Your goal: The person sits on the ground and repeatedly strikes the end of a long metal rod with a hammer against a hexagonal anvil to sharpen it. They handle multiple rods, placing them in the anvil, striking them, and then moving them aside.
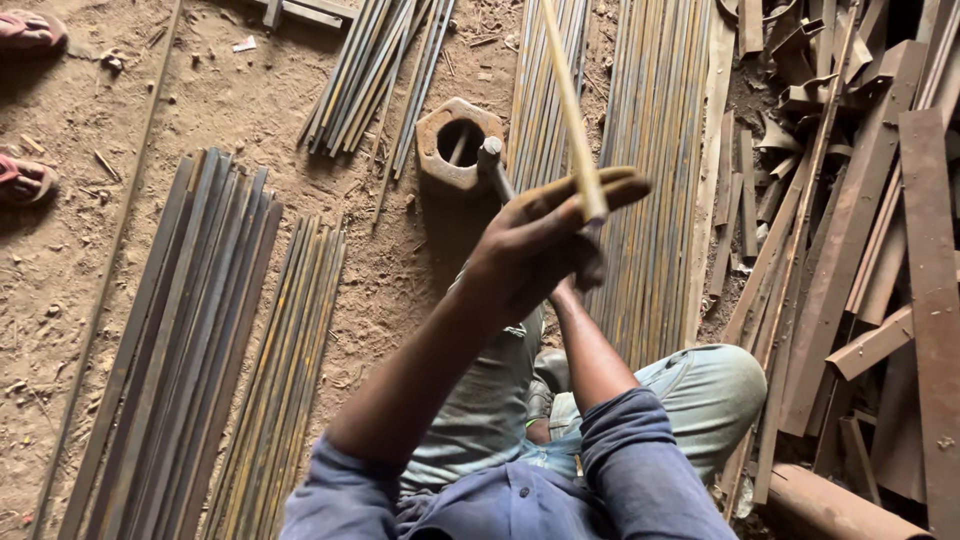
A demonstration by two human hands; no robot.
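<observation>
Both hands hold tight: left hand (535, 240) and right hand (588, 262) grip 1 thin yellow rod (570, 95) above the metal block (458, 145) on the dirt floor (240, 110). It could slip, since it looks long and wobbly.

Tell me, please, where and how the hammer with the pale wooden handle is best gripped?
Grip the pale wooden handle near its lower end, where the left hand already wraps it, coming from the side. The shaft is long, slim and bare there; which end carries the head isn't clear. The right hand is mostly hidden behind.
</observation>
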